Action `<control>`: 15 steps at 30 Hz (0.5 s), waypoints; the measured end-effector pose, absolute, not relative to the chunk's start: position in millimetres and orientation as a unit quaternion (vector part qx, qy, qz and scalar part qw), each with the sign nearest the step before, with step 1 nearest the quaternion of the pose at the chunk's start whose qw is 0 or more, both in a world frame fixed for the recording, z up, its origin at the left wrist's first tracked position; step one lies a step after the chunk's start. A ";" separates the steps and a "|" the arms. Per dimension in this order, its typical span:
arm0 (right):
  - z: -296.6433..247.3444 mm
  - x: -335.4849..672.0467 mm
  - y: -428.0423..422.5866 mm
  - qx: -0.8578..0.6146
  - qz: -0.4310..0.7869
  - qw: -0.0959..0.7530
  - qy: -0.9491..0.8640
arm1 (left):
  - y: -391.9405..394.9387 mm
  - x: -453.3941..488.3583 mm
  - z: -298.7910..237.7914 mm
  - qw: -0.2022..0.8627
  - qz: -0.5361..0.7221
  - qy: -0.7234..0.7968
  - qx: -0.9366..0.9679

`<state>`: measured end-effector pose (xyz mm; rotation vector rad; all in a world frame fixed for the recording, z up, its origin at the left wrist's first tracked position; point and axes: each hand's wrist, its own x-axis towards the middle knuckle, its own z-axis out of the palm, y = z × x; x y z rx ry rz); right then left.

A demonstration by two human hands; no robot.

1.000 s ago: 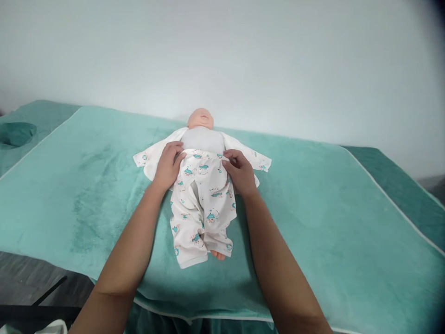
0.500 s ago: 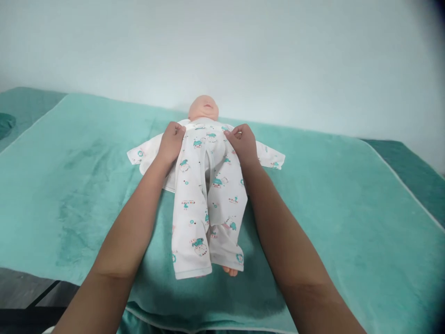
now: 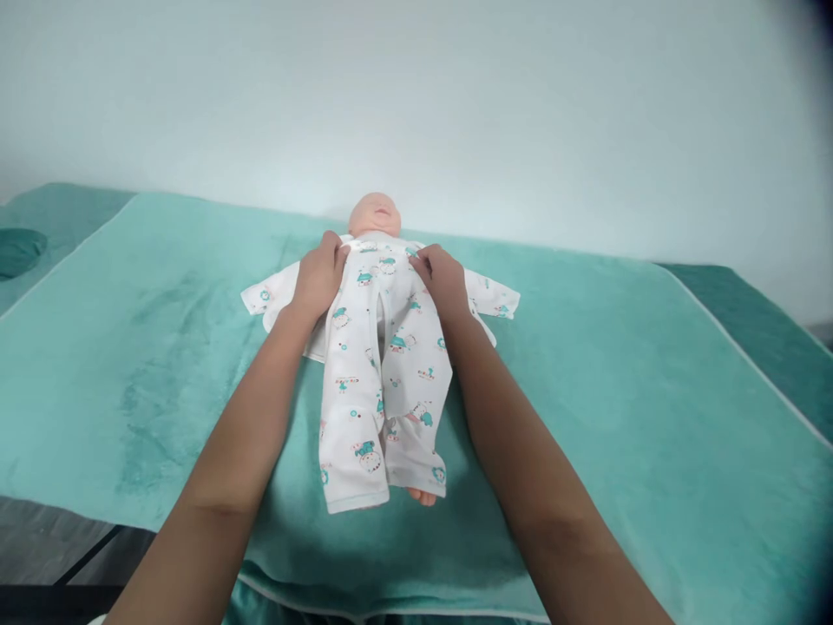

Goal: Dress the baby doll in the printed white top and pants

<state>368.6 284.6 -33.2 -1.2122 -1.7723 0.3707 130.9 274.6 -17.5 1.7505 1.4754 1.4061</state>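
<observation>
A baby doll [image 3: 376, 214] lies on its back, head toward the wall. It wears a white long-sleeved top [image 3: 488, 293] with both sleeves spread out. White printed baby pants [image 3: 407, 373] cover its legs and reach up over the chest. My left hand [image 3: 320, 273] is closed on the waistband's left edge, and my right hand [image 3: 441, 276] pinches the waistband on the right. The toes of one foot [image 3: 422, 496] peek out of the right pant leg; the other foot is almost wholly hidden by the cloth.
A light green plush cover [image 3: 618, 391] lies under the doll, with darker green cloth [image 3: 742, 312] beyond its edges. At the far left is a dark round hollow [image 3: 19, 252]. Behind rises a pale wall [image 3: 416, 104]. Grey floor [image 3: 39, 538] shows at lower left.
The view has shifted slightly, so the doll appears a little further left. Both hands keep their hold on the waistband; the right hand's fingers have drawn in closer to the cloth.
</observation>
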 end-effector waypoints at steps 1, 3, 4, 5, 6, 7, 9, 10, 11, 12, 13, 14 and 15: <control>-33.7 368.1 289.2 -0.506 0.148 0.455 -0.717 | 281.4 130.7 -18.9 0.219 0.515 0.543 0.626; -35.4 367.1 299.8 -0.535 0.154 0.445 -0.702 | 296.4 129.7 -22.7 0.201 0.523 0.554 0.616; -36.5 366.8 305.4 -0.550 0.163 0.439 -0.691 | 303.7 129.1 -24.9 0.194 0.526 0.558 0.612; -37.6 366.5 311.1 -0.565 0.174 0.434 -0.679 | 310.2 128.4 -27.1 0.189 0.528 0.561 0.609; -38.7 366.3 316.3 -0.578 0.185 0.432 -0.667 | 315.3 128.0 -29.0 0.189 0.526 0.564 0.608; -39.9 366.1 320.7 -0.588 0.195 0.431 -0.656 | 318.9 127.9 -30.6 0.191 0.522 0.568 0.607; -42.5 365.3 325.7 -0.595 0.208 0.440 -0.640 | 320.6 129.2 -32.7 0.196 0.505 0.583 0.606; -43.7 364.7 325.6 -0.595 0.212 0.452 -0.630 | 318.9 130.5 -33.1 0.198 0.496 0.592 0.604; -44.7 364.0 323.6 -0.594 0.216 0.466 -0.619 | 315.9 132.1 -33.2 0.196 0.489 0.600 0.602; -45.4 363.2 319.8 -0.592 0.219 0.483 -0.608 | 312.0 133.7 -33.1 0.191 0.488 0.603 0.601; -45.7 362.5 314.7 -0.585 0.221 0.500 -0.599 | 307.8 135.2 -33.0 0.182 0.490 0.601 0.605; -45.8 362.0 308.6 -0.574 0.221 0.516 -0.597 | 303.5 136.4 -32.8 0.172 0.496 0.593 0.611; -45.7 361.7 302.2 -0.558 0.221 0.528 -0.601 | 299.6 137.2 -32.8 0.161 0.503 0.583 0.618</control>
